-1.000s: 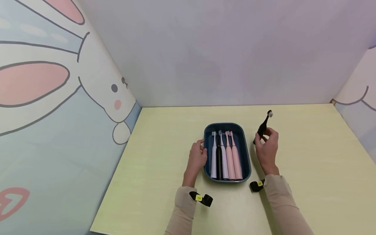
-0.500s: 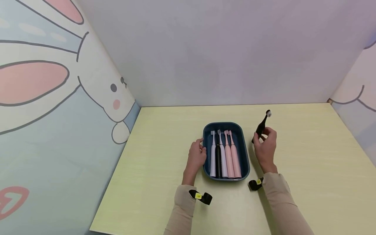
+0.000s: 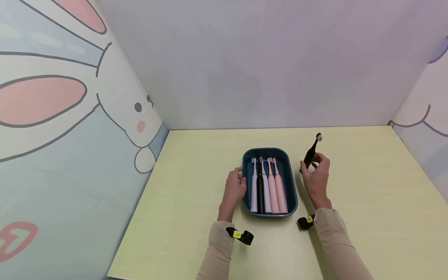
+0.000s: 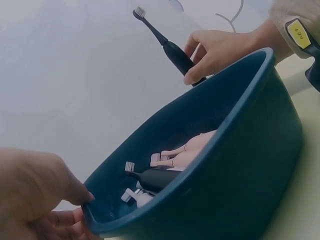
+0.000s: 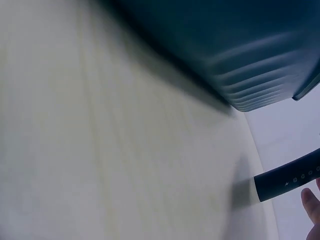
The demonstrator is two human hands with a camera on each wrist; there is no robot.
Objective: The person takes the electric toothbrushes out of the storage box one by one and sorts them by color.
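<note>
My right hand point(image 3: 316, 177) pinches a black electric toothbrush point(image 3: 309, 155) to the right of the bin, its brush head pointing up and away. In the right wrist view the handle's lower end point(image 5: 280, 183) shows a row of small symbols, with fingertips point(image 5: 311, 205) below it. The left hand point(image 3: 235, 186) grips the left rim of a dark blue plastic bin point(image 3: 294, 194), thumb over the edge in the left wrist view. Inside lie several electric toothbrushes side by side: white ones point(image 3: 254, 190), a black one point(image 3: 260, 194) and pink ones point(image 3: 281, 190).
The bin stands on a pale yellow table point(image 3: 196, 167) that meets a plain wall point(image 3: 262, 77) at the back. A wall panel with a cartoon rabbit point(image 3: 119, 105) runs along the left side. Black wrist cameras point(image 3: 245, 237) are strapped over both sleeves.
The hands, the bin and the black toothbrush stay nearly where they were. Only a slight shift of the whole view shows.
</note>
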